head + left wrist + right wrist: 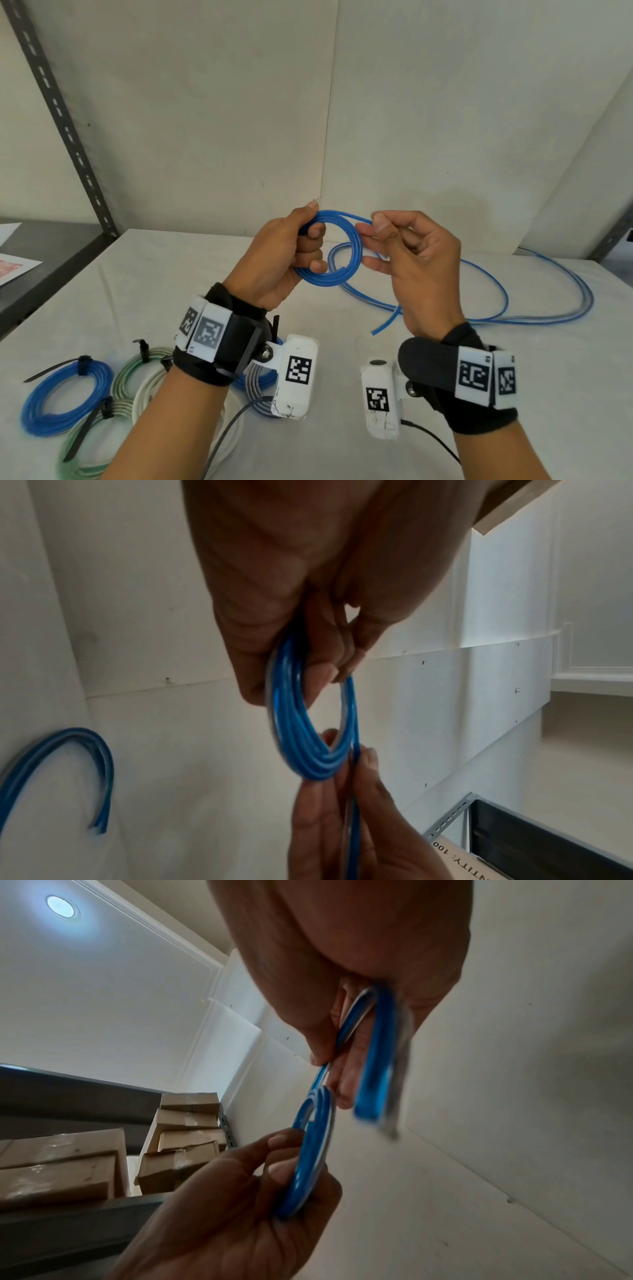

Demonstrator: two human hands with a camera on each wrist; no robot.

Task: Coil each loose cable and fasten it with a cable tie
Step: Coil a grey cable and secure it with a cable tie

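A small coil of blue cable [342, 275] hangs in the air above the white table [462, 438]. My left hand [311, 236] grips the coil's left side, thumb on top and fingers curled through the loop. My right hand [371, 229] pinches the strand at the coil's right side between thumb and fingers. The rest of the blue cable [534, 308] trails in long loops over the table to the right, with a free end [378, 329] below my right hand. The left wrist view shows the coil [301, 739] edge-on. In the right wrist view the coil [316, 1150] sits in my left hand.
Finished coils lie at the front left: a blue one [65, 397], a green one [137, 371] and a white one [150, 394], held by black cable ties [82, 363]. A dark metal rack [65, 130] stands at the left. Cardboard boxes [185, 1123] sit on shelves.
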